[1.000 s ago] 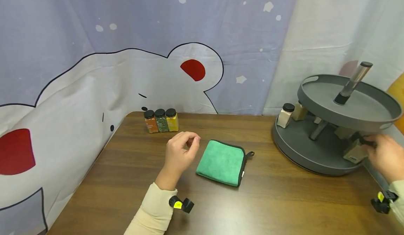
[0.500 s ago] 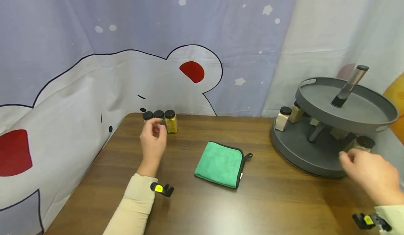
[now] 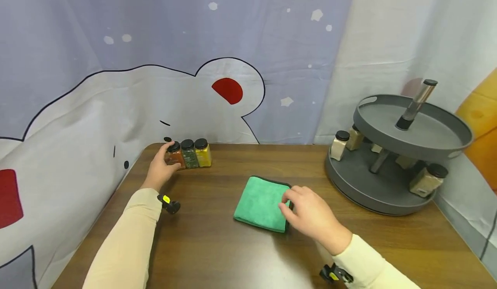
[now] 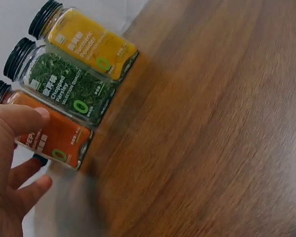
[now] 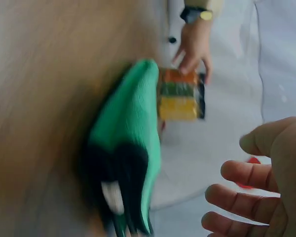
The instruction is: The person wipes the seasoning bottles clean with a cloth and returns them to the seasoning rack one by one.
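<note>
Three black-capped spice jars stand side by side at the table's back left: an orange jar (image 4: 61,136), a chopped parsley jar (image 4: 64,84) and a turmeric powder jar (image 4: 89,42). My left hand (image 3: 159,170) is at the orange one, thumb across its front and fingers spread along its left side; part of the hand is hidden behind the jar. Over the right edge of a folded green cloth (image 3: 260,202) is my right hand (image 3: 312,215), holding nothing, its fingers loosely bent. The right wrist view shows this cloth (image 5: 126,123) edge-on with its dark trim.
A grey two-tier turntable rack (image 3: 349,190) stands at the right. Several pale-filled jars sit on its lower tier, including one black-capped jar (image 3: 427,181) at the front right. A printed curtain (image 3: 174,103) hangs behind the wooden table (image 3: 217,254).
My left hand has moved left to the orange jar. My right hand has let go of a jar on the rack's lower tier and moved left to above the green cloth.
</note>
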The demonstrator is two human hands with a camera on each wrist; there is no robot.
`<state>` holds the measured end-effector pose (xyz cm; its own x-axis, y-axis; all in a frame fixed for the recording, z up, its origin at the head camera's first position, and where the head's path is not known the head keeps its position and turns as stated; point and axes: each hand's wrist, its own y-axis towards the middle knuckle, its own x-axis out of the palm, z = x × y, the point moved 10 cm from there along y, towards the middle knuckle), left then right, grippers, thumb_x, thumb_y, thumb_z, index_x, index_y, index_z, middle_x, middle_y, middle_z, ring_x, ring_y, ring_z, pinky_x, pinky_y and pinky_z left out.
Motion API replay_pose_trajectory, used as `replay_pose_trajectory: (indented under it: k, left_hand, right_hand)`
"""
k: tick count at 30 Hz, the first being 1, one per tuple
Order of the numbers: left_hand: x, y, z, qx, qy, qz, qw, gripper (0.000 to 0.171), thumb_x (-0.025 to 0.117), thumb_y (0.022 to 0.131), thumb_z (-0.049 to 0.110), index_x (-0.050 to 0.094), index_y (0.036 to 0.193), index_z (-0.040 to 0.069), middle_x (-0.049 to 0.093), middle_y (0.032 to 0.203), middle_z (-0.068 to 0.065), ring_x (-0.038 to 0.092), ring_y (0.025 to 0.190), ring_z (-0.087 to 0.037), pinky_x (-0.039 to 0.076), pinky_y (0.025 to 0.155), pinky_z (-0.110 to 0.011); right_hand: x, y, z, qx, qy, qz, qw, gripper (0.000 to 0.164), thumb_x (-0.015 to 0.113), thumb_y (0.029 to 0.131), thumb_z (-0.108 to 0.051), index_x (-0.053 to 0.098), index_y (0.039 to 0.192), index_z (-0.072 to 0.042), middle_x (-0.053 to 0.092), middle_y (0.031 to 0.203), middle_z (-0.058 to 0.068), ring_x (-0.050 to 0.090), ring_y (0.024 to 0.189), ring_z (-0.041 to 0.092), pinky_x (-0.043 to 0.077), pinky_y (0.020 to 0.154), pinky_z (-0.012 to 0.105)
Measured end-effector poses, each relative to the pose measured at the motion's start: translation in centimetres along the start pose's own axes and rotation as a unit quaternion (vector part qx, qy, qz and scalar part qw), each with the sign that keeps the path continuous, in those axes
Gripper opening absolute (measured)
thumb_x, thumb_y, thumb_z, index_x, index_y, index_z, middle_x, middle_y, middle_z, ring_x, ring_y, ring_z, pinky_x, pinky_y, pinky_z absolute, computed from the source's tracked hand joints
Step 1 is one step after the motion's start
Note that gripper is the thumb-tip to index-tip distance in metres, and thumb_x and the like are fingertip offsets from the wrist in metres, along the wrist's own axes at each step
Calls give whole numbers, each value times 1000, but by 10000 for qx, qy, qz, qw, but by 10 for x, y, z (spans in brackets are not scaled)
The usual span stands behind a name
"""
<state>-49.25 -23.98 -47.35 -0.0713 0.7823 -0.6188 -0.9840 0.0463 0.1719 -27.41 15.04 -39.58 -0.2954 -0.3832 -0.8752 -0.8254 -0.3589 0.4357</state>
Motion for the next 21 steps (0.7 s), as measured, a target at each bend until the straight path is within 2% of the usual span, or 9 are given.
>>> replay_pose_trajectory:
  k: [3, 6, 9, 13, 16, 19, 21]
  left_hand:
    - [-5, -3, -1, -9, 34, 202, 9998, 77, 69, 95, 9, 27, 158, 20, 34, 156, -29, 47, 131, -53, 46, 99, -62]
    - [-6, -10, 0, 23, 151, 336, 9993, 70, 68, 96, 11, 30, 155, 16, 39, 152, -31, 52, 124, -52, 46, 96, -62]
    - [-6, -28, 3, 217, 302, 393, 9985, 65, 68, 96, 11, 34, 152, 12, 42, 147, -32, 55, 119, -50, 48, 93, -61]
    - [2, -61, 20, 791, 261, 278, 9961, 61, 71, 94, 7, 40, 146, 7, 50, 136, -30, 61, 111, -46, 54, 86, -57]
    - [17, -91, 44, 1352, 99, 72, 9907, 59, 77, 88, 1, 45, 137, 4, 56, 127, -26, 65, 102, -39, 57, 81, -51]
    - [43, -122, 77, 1933, -108, -156, 9809, 57, 82, 81, -2, 51, 129, 3, 59, 122, -19, 68, 95, -31, 59, 80, -42]
    - [64, -139, 98, 2199, -215, -267, 9749, 57, 85, 79, 0, 53, 126, 4, 58, 119, -14, 69, 93, -26, 59, 79, -35]
  right_hand:
    - [32, 10, -18, -234, 357, -443, 9981, 21, 75, 87, -26, 70, 102, -12, 67, 105, 4, 64, 98, 25, 53, 86, 44]
    - [68, 14, -23, -86, 614, -1132, 9916, 42, 76, 87, -33, 66, 122, -11, 63, 124, 12, 60, 116, 33, 49, 98, 49]
    - [94, 14, -19, 237, 502, -1553, 9863, 61, 81, 83, -37, 59, 134, -10, 56, 135, 21, 54, 125, 40, 45, 103, 54]
    - [104, 18, -21, 264, 118, -1553, 9874, 76, 87, 76, -39, 55, 137, -5, 54, 135, 27, 52, 125, 46, 46, 99, 59]
    - [104, 21, -25, 92, -245, -1454, 9890, 68, 87, 78, -34, 57, 131, -3, 57, 128, 26, 57, 118, 44, 51, 91, 57]
    - [103, 20, -26, -4, -606, -1407, 9882, 39, 77, 86, -18, 61, 118, -3, 61, 117, 21, 62, 108, 40, 55, 82, 53]
    - [99, 21, -24, -28, -404, -1276, 9910, 27, 68, 86, -6, 63, 112, -2, 65, 110, 18, 64, 103, 37, 56, 81, 50]
